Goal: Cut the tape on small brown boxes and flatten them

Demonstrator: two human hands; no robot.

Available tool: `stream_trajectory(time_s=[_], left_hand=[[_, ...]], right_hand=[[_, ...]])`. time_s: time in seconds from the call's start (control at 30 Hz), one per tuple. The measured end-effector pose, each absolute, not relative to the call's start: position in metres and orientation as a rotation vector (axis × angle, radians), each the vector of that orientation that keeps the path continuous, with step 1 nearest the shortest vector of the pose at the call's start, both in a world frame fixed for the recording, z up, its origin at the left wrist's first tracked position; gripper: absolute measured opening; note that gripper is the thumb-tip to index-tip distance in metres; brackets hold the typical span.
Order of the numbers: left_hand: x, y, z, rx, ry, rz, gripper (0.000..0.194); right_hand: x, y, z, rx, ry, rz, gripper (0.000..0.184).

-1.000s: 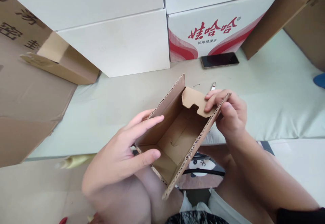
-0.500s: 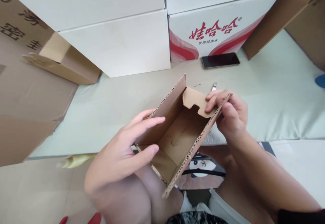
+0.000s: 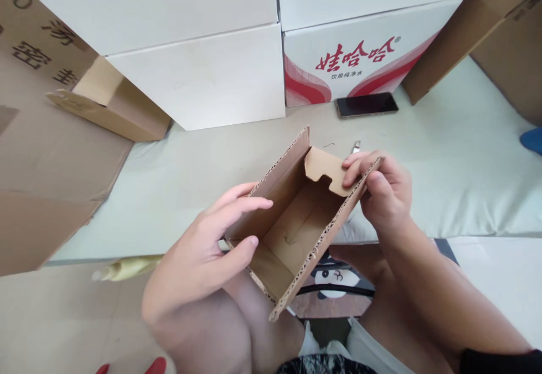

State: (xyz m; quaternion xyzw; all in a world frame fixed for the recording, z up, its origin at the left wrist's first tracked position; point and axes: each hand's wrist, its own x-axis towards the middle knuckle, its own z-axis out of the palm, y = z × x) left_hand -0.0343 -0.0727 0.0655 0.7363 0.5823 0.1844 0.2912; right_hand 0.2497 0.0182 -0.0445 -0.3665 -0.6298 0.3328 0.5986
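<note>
A small brown cardboard box [image 3: 292, 233] is tilted above my lap, its open top facing me. A notched flap [image 3: 324, 165] folds inward at its far end. My left hand [image 3: 212, 238] holds the near left corner, with thumb and index finger over the rim and other fingers partly hidden behind the left wall. My right hand [image 3: 383, 187] grips the far right corner, fingertips on the notched flap and thumb on the outside of the right wall. Beyond that hand lies a small utility knife [image 3: 356, 146], only partly visible.
White cartons [image 3: 199, 80] stand stacked at the back, with a red-lettered carton [image 3: 368, 63] among them. A phone [image 3: 367, 104] lies in front of it. Larger brown cardboard [image 3: 63, 165] fills the left side, and a brown carton [image 3: 449, 40] stands at right. Pale green cloth [image 3: 457, 182] covers the surface.
The camera view has shifted slightly. My left thumb and index finger have drawn back a little towards the rim; the box and my right hand keep nearly the same pose.
</note>
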Motion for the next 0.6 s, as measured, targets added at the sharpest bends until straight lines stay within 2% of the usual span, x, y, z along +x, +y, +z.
stream_trajectory(time_s=[0.3, 0.43, 0.6], left_hand=[[-0.030, -0.070, 0.058, 1.824, 1.734, 0.876, 0.040], [-0.030, -0.067, 0.052, 1.789, 1.718, 1.058, 0.032], [-0.030, -0.065, 0.055, 1.735, 1.713, 0.943, 0.027]], right_hand=[[0.246, 0.019, -0.040, -0.918, -1.299, 0.527, 0.036], [0.248, 0.019, -0.037, -0.929, -1.264, 0.476, 0.038], [0.250, 0.019, -0.037, -0.975, -1.266, 0.568, 0.034]])
